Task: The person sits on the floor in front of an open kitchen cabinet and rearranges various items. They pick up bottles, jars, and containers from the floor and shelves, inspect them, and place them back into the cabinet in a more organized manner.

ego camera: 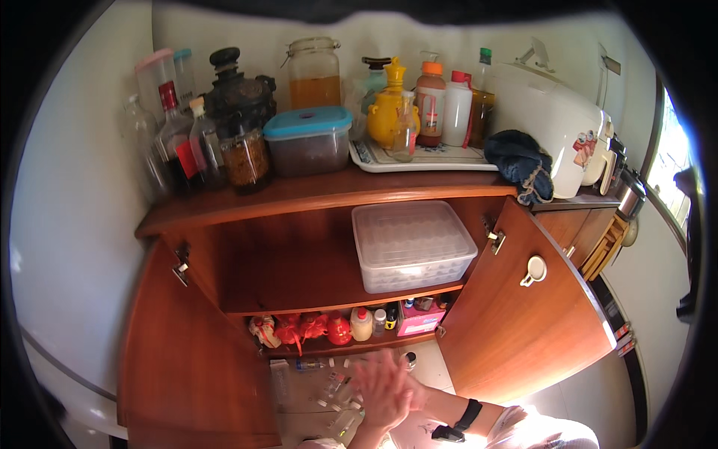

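Observation:
My left hand [384, 390] and my right hand [416, 392] meet in front of the low cabinet, blurred by motion. The left hand's fingers point up and look apart, and I see no object in it. Much of the right hand is hidden behind the left; a black band with a watch [457, 424] circles that wrist. On the floor below lie several small bottles, among them a clear bottle [345, 422] and a blue-labelled bottle [310, 365]. A dark-capped bottle [410, 359] stands just beyond my hands.
Both cabinet doors, left [190, 359] and right [521, 314], stand open. A lidded plastic box [415, 241] sits on the upper shelf. Below are red-wrapped items [300, 328], bottles and a pink box [420, 321]. Jars, bottles and a tray [437, 164] crowd the top.

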### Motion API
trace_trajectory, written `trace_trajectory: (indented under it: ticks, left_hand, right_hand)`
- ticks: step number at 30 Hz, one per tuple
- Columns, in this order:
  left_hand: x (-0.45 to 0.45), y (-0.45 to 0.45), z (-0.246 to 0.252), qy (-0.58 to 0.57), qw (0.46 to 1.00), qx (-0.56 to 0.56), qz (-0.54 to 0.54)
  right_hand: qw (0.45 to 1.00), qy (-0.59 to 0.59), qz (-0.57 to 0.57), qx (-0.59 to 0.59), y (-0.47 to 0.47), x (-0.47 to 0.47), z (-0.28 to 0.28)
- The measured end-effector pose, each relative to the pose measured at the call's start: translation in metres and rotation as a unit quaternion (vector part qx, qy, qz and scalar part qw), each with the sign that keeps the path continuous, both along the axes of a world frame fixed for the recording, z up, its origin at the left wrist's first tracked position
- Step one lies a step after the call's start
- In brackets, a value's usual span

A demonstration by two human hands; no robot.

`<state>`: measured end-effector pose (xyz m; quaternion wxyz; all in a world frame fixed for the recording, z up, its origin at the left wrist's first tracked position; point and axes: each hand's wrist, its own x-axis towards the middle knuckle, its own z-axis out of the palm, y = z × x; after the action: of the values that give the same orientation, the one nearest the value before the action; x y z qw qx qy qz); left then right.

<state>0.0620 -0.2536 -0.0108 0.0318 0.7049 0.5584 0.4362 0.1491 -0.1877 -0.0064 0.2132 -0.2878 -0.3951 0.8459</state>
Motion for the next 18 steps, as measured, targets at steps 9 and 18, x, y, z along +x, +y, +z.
trace_trajectory:
  ticks: [9, 18]
  left_hand:
    - [-0.053, -0.024, -0.001, -0.028, 0.980, -0.021, 0.195]
    - [-0.101, -0.109, -0.079, 0.023, 0.907, -0.187, 0.377]
  right_hand:
    - [0.969, 0.144, 0.200, 0.003, -0.006, 0.020, 0.115]
    - [0.762, 0.072, -0.295, 0.571, 0.142, 0.038, 0.277]
